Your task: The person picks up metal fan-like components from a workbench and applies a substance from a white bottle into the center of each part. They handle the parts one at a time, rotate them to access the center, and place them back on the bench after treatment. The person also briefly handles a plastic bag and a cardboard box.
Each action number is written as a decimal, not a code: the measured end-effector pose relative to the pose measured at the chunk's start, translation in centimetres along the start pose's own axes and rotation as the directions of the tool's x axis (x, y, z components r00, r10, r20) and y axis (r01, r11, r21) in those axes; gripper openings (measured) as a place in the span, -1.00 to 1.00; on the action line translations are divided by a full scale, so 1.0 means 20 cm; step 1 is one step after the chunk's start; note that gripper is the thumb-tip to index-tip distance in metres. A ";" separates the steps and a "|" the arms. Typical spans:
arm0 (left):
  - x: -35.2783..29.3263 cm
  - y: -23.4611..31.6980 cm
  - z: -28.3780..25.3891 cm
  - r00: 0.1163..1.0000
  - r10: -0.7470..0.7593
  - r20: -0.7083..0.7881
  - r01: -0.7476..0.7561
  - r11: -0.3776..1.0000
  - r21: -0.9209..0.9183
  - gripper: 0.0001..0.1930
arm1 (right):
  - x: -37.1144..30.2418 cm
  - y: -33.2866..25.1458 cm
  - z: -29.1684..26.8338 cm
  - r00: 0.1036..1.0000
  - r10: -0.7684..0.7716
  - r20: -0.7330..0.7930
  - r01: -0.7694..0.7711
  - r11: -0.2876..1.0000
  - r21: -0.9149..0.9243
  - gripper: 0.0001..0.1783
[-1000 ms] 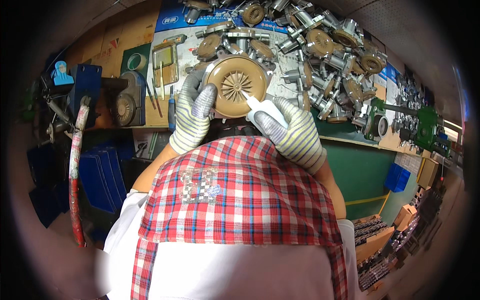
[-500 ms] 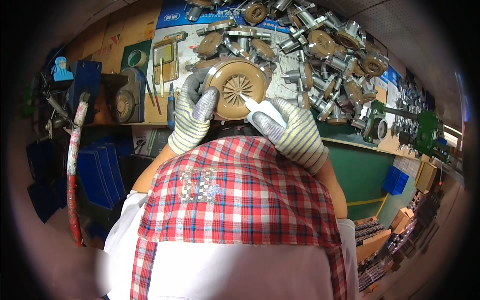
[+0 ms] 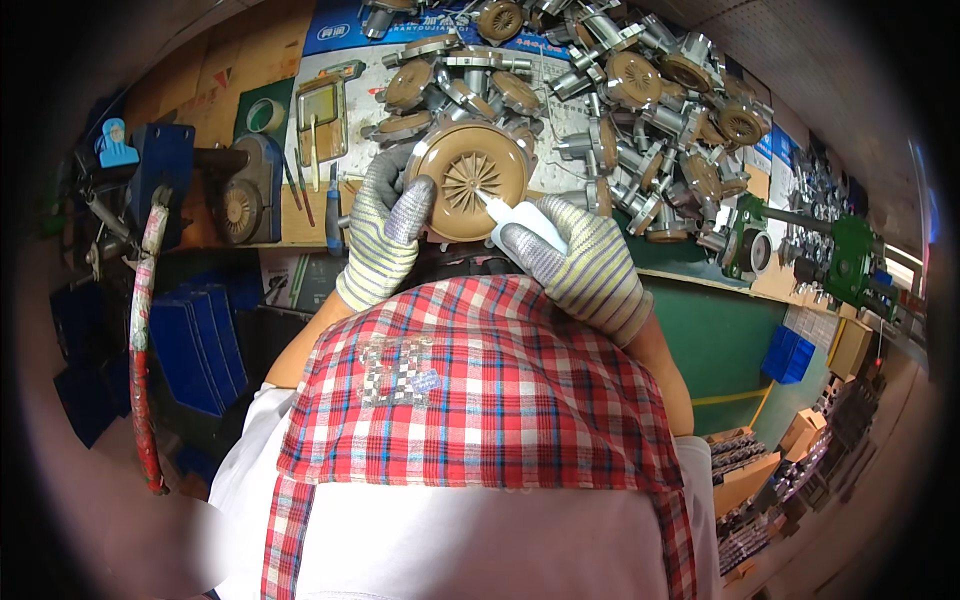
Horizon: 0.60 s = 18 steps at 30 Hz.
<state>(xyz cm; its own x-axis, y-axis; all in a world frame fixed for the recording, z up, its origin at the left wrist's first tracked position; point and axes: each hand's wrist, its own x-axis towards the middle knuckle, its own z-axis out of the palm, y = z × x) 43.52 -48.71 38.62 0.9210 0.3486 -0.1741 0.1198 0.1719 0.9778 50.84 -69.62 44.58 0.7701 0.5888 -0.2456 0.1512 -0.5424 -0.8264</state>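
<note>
My left hand [image 3: 388, 222], in a striped knit glove, grips the left edge of a round brown metal housing with a finned wheel [image 3: 469, 183] at its centre. The thumb lies on the rim and the other fingers go behind it. In my gloved right hand [image 3: 580, 255] is a small white squeeze bottle [image 3: 527, 226], tilted so that its thin nozzle points up and left. The nozzle tip is at the hub of the finned wheel; whether it touches I cannot tell.
Many similar metal housings [image 3: 640, 130] lie heaped across the bench behind. At the left are a shallow tray [image 3: 321, 108] with a brush, a tape roll [image 3: 265, 116] and a blue clamp fixture [image 3: 165, 175]. A green fixture [image 3: 850, 255] stands right; blue bins [image 3: 200, 345] sit below left.
The view has shifted slightly, so the bench things appear a little farther left. Both hands keep their grips, and the nozzle stays at the wheel's hub.
</note>
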 end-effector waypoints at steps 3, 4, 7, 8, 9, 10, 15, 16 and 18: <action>0.00 -0.01 0.03 1.000 0.011 -0.004 -0.011 1.000 0.017 -0.41 | -0.01 0.01 -0.02 0.999 0.027 0.017 -0.028 1.000 0.006 -0.60; 0.00 -0.02 0.04 1.000 0.007 -0.010 -0.007 1.000 0.023 -0.41 | -0.01 0.02 -0.03 0.999 0.036 0.021 -0.036 0.999 0.009 -0.60; -0.01 -0.04 0.08 0.999 0.001 -0.046 0.000 0.999 0.033 -0.44 | -0.03 0.02 -0.07 0.996 0.085 0.040 -0.084 0.996 -0.023 -0.58; -0.01 -0.05 0.09 0.999 0.011 -0.036 -0.010 0.999 0.040 -0.44 | -0.04 0.03 -0.08 0.995 0.089 0.049 -0.088 0.996 -0.031 -0.58; 0.00 -0.05 0.11 1.000 0.021 -0.019 -0.020 0.999 0.047 -0.44 | -0.05 0.04 -0.09 0.995 0.093 0.041 -0.093 0.996 -0.003 -0.57; 0.01 -0.06 0.12 1.000 0.030 -0.002 -0.030 0.998 0.053 -0.45 | -0.05 0.07 -0.09 0.995 0.097 0.033 -0.098 0.995 0.025 -0.57; 0.01 -0.10 0.20 1.000 0.001 -0.020 0.000 1.000 0.027 -0.46 | -0.08 0.12 -0.16 0.992 0.119 0.046 -0.123 0.989 0.083 -0.55; 0.01 -0.11 0.22 1.000 -0.013 -0.022 0.013 1.000 0.004 -0.46 | -0.10 0.13 -0.17 0.990 0.131 0.042 -0.135 0.985 0.107 -0.55; 0.02 -0.12 0.27 0.999 -0.040 -0.027 0.039 0.998 -0.043 -0.47 | -0.12 0.16 -0.22 0.986 0.164 0.013 -0.162 0.954 0.251 -0.56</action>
<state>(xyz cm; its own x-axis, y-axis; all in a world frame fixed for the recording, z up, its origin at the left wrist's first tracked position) 45.60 -53.91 36.84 0.9052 0.3659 -0.2162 0.1395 0.2247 0.9644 52.13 -75.41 44.72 0.7763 0.4999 -0.3840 -0.1359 -0.4622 -0.8763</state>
